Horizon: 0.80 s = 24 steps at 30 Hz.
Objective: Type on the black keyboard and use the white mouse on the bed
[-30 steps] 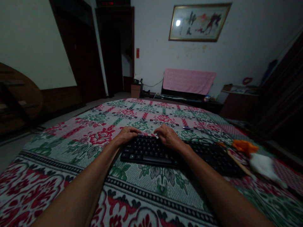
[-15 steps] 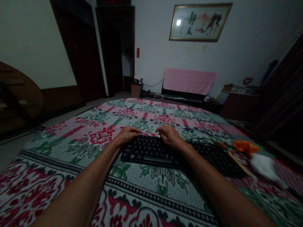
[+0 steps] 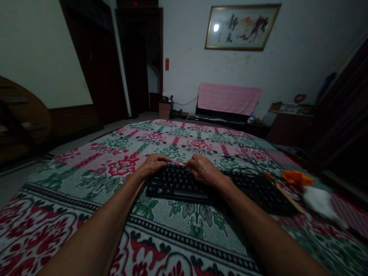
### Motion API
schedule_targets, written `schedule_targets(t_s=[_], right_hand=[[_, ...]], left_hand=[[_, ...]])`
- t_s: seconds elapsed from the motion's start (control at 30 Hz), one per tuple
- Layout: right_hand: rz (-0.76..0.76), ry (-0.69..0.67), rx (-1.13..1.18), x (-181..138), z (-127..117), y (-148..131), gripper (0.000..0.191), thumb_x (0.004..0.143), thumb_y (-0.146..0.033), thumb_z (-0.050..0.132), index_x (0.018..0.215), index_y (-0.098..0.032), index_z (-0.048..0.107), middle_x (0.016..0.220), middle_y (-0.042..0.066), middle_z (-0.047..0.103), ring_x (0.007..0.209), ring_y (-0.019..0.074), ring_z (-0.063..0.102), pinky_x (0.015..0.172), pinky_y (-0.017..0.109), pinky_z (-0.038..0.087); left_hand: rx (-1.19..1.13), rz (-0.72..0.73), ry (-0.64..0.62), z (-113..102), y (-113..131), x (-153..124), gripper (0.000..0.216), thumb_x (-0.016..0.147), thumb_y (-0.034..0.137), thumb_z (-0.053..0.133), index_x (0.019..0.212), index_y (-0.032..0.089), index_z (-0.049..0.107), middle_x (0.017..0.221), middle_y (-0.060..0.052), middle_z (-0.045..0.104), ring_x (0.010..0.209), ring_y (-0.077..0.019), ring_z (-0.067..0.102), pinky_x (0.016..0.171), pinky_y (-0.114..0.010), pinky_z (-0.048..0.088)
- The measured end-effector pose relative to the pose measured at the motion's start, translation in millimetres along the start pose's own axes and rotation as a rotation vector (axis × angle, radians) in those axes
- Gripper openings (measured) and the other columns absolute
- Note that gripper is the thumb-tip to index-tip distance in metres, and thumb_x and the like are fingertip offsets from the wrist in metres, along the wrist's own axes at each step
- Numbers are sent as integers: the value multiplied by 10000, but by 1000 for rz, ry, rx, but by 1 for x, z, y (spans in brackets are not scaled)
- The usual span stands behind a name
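A black keyboard (image 3: 179, 184) lies on the flowered cloth in front of me. My left hand (image 3: 154, 164) is closed over its far left corner, its fingers reaching along the back edge and its thumb hidden. Above the keyboard's far edge, right of the middle, my right hand (image 3: 201, 168) has its fingers curled together, tips pointing down at the top rows of keys. Whatever those fingertips may hold is hidden. My right wrist and forearm cover part of the keyboard's right end.
A second black keyboard (image 3: 264, 191) with its cable lies to the right, beside an orange cloth (image 3: 297, 178) and a blurred white item (image 3: 319, 199). Behind the right hand is a pen (image 3: 228, 156). Flowered cloth (image 3: 184, 143) spreads over the wide surface.
My right hand has shifted slightly left and down onto the keyboard's back rows, its fingers curling in further. The left hand stays nearly where it was.
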State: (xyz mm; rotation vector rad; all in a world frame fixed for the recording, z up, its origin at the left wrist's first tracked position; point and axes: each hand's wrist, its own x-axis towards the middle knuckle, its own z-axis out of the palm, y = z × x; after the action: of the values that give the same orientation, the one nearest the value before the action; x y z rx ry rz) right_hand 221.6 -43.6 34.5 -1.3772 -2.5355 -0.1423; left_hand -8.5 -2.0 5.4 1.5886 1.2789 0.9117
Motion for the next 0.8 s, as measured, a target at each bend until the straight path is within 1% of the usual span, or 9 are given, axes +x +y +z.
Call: schedule_targets(t_s=[0.13,0.2,0.33,0.43,0.5,0.6,0.67,0.8], right_hand=[[57,47,14,-1,-2,4,278,849,-100,447,1004,-169,668,896,69,569,830,158,529,757,241,380],[50,58,17,0,0,3,286,861,-102,439,1026,-172,662,911,71,569,844,158,526,763,239,378],[4,21,8,0,2,-1,280,877,-126,441,1027,-189,669,911,72,572,837,159,527,746,241,373],[-11,-6,28,0,0,-1,268,854,-120,463,995,-190,679,899,65,573,819,156,527,735,238,375],[13,5,53,0,-3,3,279,836,-101,464,991,-186,681,893,61,574,826,157,526,750,240,379],[101,68,60,-1,-4,11,299,837,-88,437,989,-167,681,889,68,569,851,165,526,782,250,385],[128,86,57,-1,-2,14,298,842,-94,430,983,-162,684,886,71,569,857,169,528,791,257,388],[60,58,61,-1,4,9,299,841,-111,446,1008,-184,682,899,67,579,860,166,532,788,255,389]], left_hand=[[3,-9,-10,0,1,0,268,613,175,594,842,157,732,574,20,624,516,-106,496,556,-229,375],[30,-11,-5,1,1,1,277,606,168,593,844,163,734,564,23,618,506,-104,488,548,-228,368],[30,-20,2,1,-2,3,291,600,183,589,852,164,732,568,23,617,501,-104,480,541,-230,361],[37,4,-8,0,-4,3,293,602,208,591,855,162,730,592,16,630,524,-110,492,548,-233,365],[42,18,-17,0,-4,2,293,607,222,590,860,164,727,620,12,644,550,-116,509,556,-233,373],[36,4,-11,0,-1,0,289,615,229,588,863,165,722,635,12,649,565,-118,521,565,-234,383],[28,-4,-1,0,1,-1,283,613,224,591,857,161,719,633,13,648,567,-118,523,570,-235,387],[30,-5,2,0,3,-1,265,601,192,595,833,153,720,624,18,649,570,-113,524,583,-231,388]])
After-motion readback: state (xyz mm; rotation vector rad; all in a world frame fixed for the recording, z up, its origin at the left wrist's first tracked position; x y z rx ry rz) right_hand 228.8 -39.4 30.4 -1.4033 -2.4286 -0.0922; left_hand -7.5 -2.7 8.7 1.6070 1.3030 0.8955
